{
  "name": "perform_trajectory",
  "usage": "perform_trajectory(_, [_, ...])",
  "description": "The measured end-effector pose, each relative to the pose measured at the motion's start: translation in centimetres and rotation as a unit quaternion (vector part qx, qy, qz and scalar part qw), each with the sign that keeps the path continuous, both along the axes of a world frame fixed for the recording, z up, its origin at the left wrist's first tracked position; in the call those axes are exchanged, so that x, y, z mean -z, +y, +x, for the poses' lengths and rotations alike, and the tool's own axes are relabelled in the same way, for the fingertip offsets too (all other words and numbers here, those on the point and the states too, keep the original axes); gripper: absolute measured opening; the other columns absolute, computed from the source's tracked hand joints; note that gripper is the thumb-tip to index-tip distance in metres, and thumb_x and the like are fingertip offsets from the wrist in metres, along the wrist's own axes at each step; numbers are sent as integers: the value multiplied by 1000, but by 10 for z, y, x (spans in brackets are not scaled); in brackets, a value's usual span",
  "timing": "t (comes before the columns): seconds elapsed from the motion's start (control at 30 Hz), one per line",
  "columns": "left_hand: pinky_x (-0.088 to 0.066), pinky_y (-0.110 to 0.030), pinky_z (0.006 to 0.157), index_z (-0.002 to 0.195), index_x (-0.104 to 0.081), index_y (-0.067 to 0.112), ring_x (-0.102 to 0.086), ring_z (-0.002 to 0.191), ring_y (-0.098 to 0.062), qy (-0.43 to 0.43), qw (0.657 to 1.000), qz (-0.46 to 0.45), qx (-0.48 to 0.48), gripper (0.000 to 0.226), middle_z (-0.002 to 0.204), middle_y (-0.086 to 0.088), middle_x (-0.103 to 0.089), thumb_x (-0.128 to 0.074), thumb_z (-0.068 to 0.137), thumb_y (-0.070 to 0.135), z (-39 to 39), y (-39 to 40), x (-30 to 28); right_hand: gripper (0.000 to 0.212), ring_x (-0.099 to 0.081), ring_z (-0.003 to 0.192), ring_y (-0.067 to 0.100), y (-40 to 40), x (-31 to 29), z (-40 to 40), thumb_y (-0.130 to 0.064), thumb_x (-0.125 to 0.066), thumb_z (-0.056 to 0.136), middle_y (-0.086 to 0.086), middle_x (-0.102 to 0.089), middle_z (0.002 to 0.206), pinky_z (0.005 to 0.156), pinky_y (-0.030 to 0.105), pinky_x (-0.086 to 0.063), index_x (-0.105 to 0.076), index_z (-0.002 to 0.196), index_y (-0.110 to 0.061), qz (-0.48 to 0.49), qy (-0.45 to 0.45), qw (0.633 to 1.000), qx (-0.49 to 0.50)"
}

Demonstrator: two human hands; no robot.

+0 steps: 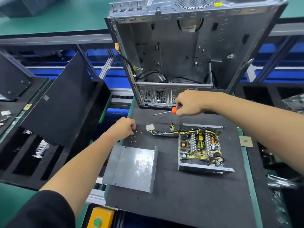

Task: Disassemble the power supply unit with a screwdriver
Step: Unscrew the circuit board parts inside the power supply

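1. Head view: a black mat (189,203) covers the bench, and an opened power supply unit (201,148) lies toward its right edge, lid off, circuit board, coils and capacitors exposed.
2. A bundle of yellow and black cables (166,133) runs from the unit toward the middle of the mat and ends in a white connector (149,127).
3. The unit's grey metal cover (133,167) lies apart from it near the mat's left edge, inner face up.
4. A scatter of small dark screws (134,139) sits on the mat between the cover and the left hand.
5. The left hand (125,127) hovers at the mat's left edge just over the screws, fingers curled downward; whether it pinches a screw cannot be told.
6. The right hand (189,102) grips a screwdriver (166,111) with an orange and black handle, its shaft pointing left, above the mat's far part.
7. An empty grey computer case (189,51) stands open at the mat's far edge, loose black wires inside.
8. A yellow box with a green button (100,218) sits at the near left corner.
9. No brand or writing can be read; a yellow sticker (218,4) on the case is too blurred.
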State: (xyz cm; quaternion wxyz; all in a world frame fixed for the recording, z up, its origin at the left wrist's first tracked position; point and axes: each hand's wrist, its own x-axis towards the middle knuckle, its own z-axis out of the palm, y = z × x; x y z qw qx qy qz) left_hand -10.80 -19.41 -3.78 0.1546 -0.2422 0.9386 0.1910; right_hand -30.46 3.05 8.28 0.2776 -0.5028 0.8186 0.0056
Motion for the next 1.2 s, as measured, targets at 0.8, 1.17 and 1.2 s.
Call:
perform_trajectory(0.8, [-49, -26, 70, 81, -70, 15, -61, 72, -11, 39, 933, 230, 274, 2, 77, 4, -69, -69, 81, 13, -34, 119, -51, 15, -48, 50, 7, 8, -63, 75, -31, -69, 78, -5, -55, 54, 42, 23, -37, -65, 69, -21, 92, 101, 952, -272])
perform_trajectory(1.17, [-35, -10, 69, 104, -72, 12, -56, 86, -6, -35, 935, 197, 292, 21, 105, 2, -70, -61, 87, 9, -44, 130, -17, 17, -45, 49, 13, 3, -31, 82, -31, -67, 77, 0, -52, 59, 41, 22, -31, -66, 71, -15, 147, 106, 941, -285])
perform_trajectory(1.2, [-35, -10, 69, 108, -71, 12, -53, 88, -5, -53, 933, 190, 300, 23, 108, 2, -69, -59, 88, 8, -46, 131, -18, 16, -46, 50, 14, 3, -30, 83, -32, -67, 78, 1, -55, 62, 42, 22, -33, -67, 74, -16, 150, 112, 940, -284])
